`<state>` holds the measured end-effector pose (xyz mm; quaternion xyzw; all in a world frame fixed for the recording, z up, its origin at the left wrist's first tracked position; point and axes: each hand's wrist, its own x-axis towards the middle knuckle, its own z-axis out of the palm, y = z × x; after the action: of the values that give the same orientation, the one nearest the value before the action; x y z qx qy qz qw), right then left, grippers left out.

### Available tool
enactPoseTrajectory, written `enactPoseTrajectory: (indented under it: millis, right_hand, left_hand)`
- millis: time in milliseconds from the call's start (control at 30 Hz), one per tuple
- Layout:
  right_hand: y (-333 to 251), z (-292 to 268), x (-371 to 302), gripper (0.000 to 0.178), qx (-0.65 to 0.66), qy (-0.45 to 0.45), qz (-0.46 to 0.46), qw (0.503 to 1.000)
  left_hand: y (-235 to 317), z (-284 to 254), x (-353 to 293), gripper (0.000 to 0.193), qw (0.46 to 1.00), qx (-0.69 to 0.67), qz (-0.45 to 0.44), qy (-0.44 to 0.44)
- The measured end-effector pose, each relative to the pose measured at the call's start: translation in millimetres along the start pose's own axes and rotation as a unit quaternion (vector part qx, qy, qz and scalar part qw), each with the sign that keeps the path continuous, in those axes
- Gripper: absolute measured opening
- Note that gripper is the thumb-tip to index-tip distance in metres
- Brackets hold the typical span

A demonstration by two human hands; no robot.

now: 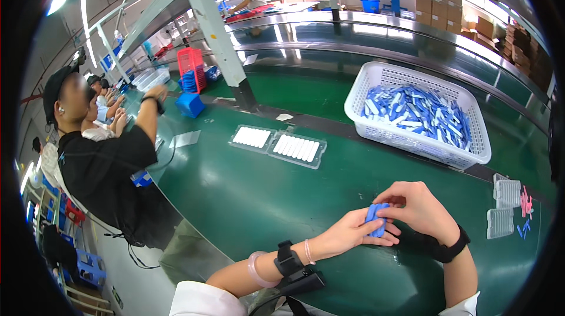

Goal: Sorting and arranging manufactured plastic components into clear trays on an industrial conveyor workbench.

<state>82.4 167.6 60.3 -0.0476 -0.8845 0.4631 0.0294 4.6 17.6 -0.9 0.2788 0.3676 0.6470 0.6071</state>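
My left hand [347, 235] is closed around a small bunch of blue oblong pieces [375, 217], held a little above the green table. From the right, my right hand [421, 207] pinches the same pieces with thumb and fingers. How many pieces there are, and their exact kind, I cannot tell. Beyond my hands stands a white perforated basket [400, 142], heaped with blue and white oblong pieces [412, 113]. Left of it, an opened clear plastic case [321, 162] lies flat with rows of white oblong pieces [297, 147] in both halves.
At the right lie two clear ribbed trays [500, 223], beside pink pieces [525, 201] and a few blue pieces [523, 229]. A person in black [109, 163] works at the left. A metal post [215, 27], a blue bin [189, 105] and a red crate [189, 66] stand farther back.
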Motion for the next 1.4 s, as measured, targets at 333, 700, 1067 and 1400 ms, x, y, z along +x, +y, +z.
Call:
enactPoseTrajectory:
  millis: [333, 700, 1067, 1400]
  right_hand:
    - [0.6, -11.1, 0.1, 0.015, -0.01, -0.028, 0.021, 0.999]
    - [6.7, -11.0, 0.7, 0.014, 0.081, -0.084, 0.022, 0.993]
    - [3.5, 10.6, 36.1, 0.03, -0.084, 0.035, -0.034, 0.995]
    - [-100.8, 210.3, 147.4, 0.064, -0.299, -0.123, -0.213, 0.922]
  left_hand:
    - [-0.3, -0.6, -0.1, 0.04, 0.995, -0.087, -0.012, -0.045]
    - [-2.1, 1.0, 1.7, 0.036, 0.993, -0.046, -0.047, -0.095]
    - [-16.7, -14.9, -6.4, 0.017, 0.989, 0.027, -0.11, -0.093]
    - [-27.1, -6.7, -3.2, 0.017, 0.96, 0.104, -0.12, -0.233]
